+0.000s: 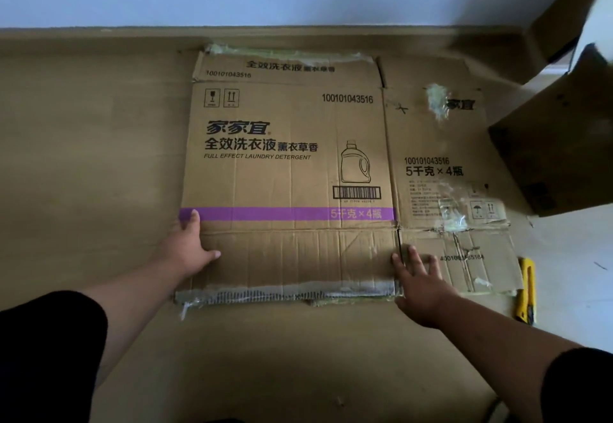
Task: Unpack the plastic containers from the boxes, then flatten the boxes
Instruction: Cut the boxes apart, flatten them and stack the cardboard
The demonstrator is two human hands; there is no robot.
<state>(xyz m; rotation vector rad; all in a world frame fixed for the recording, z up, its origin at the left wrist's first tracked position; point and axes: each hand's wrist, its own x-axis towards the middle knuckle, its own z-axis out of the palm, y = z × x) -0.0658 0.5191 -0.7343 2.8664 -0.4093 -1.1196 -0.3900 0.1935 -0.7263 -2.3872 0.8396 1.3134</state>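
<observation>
Lying flat on a larger sheet of brown cardboard spread over the floor, the flattened laundry detergent box shows its printed front panel, a purple stripe and a bottle outline. The left hand rests on the box's near left corner, fingers straight and thumb spread along the flap. The right hand presses on the near edge where two flaps meet, fingers splayed wide and holding nothing. A yellow utility knife lies just right of the box. Another cardboard box stands upright at far right.
</observation>
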